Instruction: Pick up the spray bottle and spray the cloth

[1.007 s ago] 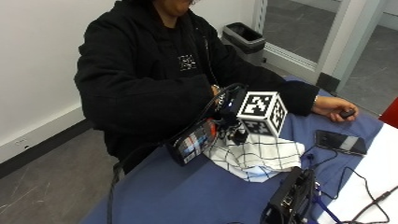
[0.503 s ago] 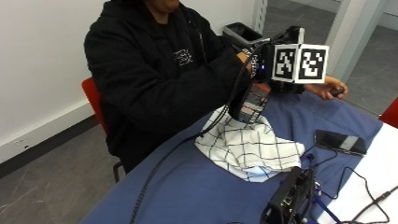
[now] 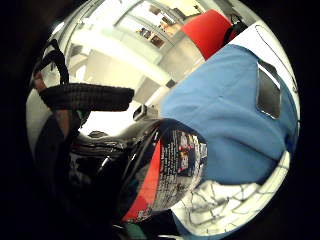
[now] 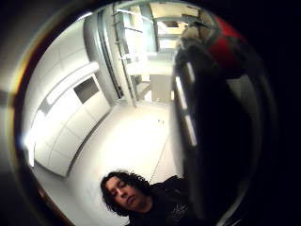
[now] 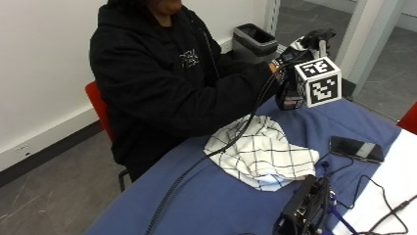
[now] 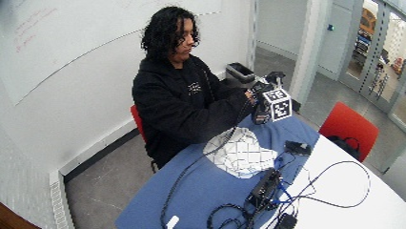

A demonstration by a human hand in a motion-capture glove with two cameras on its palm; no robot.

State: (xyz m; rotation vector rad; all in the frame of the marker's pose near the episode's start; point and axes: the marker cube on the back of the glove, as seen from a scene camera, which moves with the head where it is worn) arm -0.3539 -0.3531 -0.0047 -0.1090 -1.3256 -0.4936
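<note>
Bottle's up: I've got my right hand [image 5: 287, 68] wrapped around the spray bottle [image 5: 290, 93], held roughly upright well above the table [image 5: 215, 205], with the checked cloth [image 5: 261, 154] lying below it, toward my body.

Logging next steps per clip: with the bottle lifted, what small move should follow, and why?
Probably tilt the nozzle down toward the cloth before squeezing: the right hand holds the spray bottle raised above the blue table, beyond the cloth's far edge, not yet aimed at it.
</note>
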